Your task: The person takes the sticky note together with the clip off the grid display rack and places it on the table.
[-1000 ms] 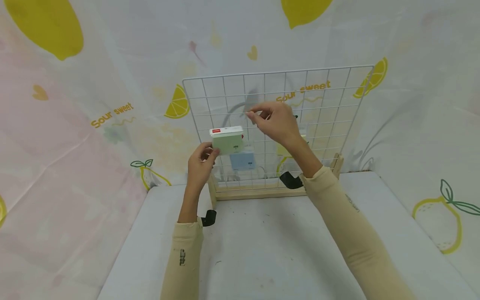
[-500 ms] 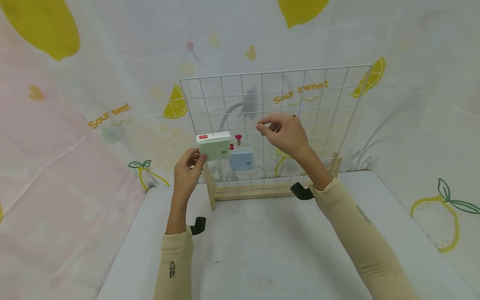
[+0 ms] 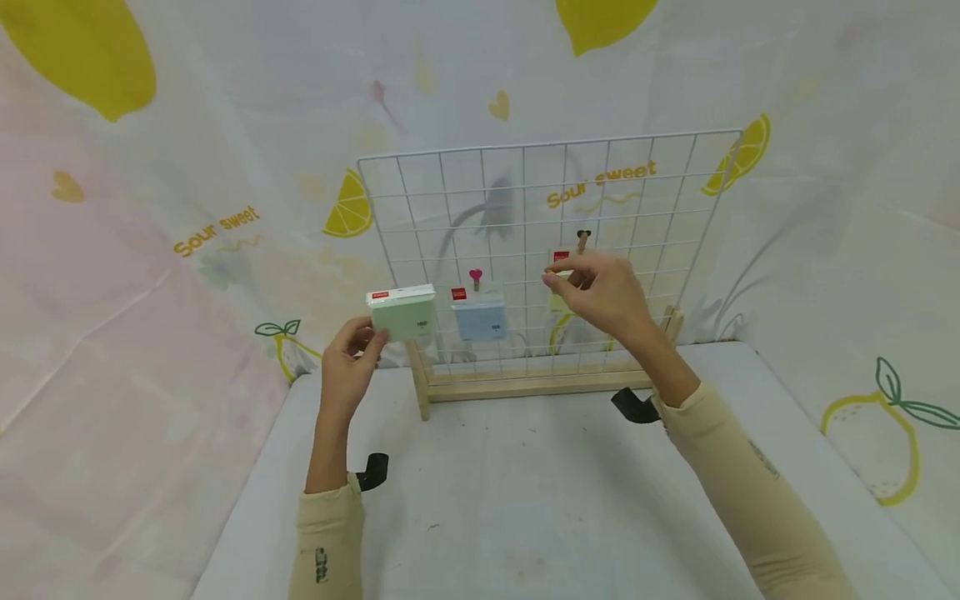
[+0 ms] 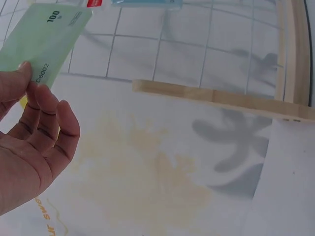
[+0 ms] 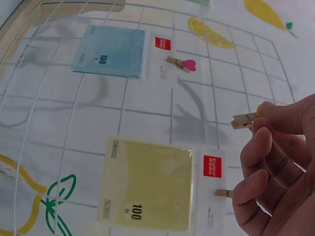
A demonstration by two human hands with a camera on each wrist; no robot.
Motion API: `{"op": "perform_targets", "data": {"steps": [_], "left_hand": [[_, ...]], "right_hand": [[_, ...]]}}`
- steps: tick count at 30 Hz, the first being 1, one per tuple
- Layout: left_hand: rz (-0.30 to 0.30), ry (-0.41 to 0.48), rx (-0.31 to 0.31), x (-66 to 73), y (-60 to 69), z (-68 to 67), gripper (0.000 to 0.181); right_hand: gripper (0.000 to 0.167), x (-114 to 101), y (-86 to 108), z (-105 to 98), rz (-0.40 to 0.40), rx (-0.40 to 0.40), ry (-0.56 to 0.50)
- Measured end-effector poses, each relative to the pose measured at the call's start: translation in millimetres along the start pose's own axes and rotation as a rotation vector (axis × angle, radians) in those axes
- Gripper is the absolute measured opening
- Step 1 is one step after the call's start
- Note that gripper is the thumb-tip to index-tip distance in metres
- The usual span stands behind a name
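Note:
My left hand (image 3: 348, 362) pinches a packet of green sticky notes (image 3: 403, 317) by its lower corner, left of the wire grid (image 3: 525, 146). Between thumb and forefinger, my right hand (image 3: 603, 292) holds a small wooden clothespin (image 5: 243, 121) with a yellow end. That hand is in front of the grid and partly covers a packet of yellow sticky notes (image 5: 147, 182) in the head view. Left of it hangs a packet of blue sticky notes (image 3: 480, 321), fastened by a peg with a pink heart (image 5: 189, 65). Another peg (image 3: 582, 242) with a dark top is at the yellow packet.
The grid stands upright in a wooden base (image 3: 517, 387) at the back of the white table (image 3: 480, 500). A lemon-printed cloth (image 3: 225, 125) covers the walls behind and beside it. Dark curved mounts (image 3: 635, 407) stick out from both wrists.
My left hand has carried the green packet left and down, away from in front of the blue packet. My right hand has moved right and down, toward the yellow packet.

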State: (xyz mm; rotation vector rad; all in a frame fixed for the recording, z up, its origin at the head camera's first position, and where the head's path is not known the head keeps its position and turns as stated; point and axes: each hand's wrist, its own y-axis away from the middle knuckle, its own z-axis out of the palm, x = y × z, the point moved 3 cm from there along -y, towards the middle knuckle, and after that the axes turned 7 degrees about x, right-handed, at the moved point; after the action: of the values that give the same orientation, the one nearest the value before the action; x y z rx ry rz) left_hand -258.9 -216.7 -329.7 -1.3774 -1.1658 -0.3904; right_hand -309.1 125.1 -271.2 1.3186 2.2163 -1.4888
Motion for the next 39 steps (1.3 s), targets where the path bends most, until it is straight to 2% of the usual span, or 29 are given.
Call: {"op": "perform_targets", "data": {"steps": [8,16,24,27,32,39], "left_hand": [[-0.018,-0.002,0.013,-12.3,5.7,-11.9,0.022],[-0.068,-0.074,0.028,-26.5,12.1,-19.8,0.023],[-0.12,-0.107,0.028,-82.2,16.5,-29.4,0.025],[-0.131,-0.133,0.026,-93.3,22.1,-34.6,0.024],[-0.159,-0.15,0.008,-103.9,30.3,-40.7,0.024],[-0.196,-0.208,-0.019,-124.0,40.3,-47.3,0.024]], "right_hand": [[0.021,13.7,15.1,1.3,0.02,-0.039,0.005],[0.016,32.6,34.4,-7.8,0.018,-0.02,0.037],[0.019,54.6,56.1,-13.1,0.077,-0.046,0.06],[0.022,63.4,63.4,-13.8,0.111,-0.059,0.069],[0.028,75.8,75.3,-18.3,0.182,-0.091,0.099],[0.024,98.1,92.0,-21.1,0.194,-0.08,0.121]]}}
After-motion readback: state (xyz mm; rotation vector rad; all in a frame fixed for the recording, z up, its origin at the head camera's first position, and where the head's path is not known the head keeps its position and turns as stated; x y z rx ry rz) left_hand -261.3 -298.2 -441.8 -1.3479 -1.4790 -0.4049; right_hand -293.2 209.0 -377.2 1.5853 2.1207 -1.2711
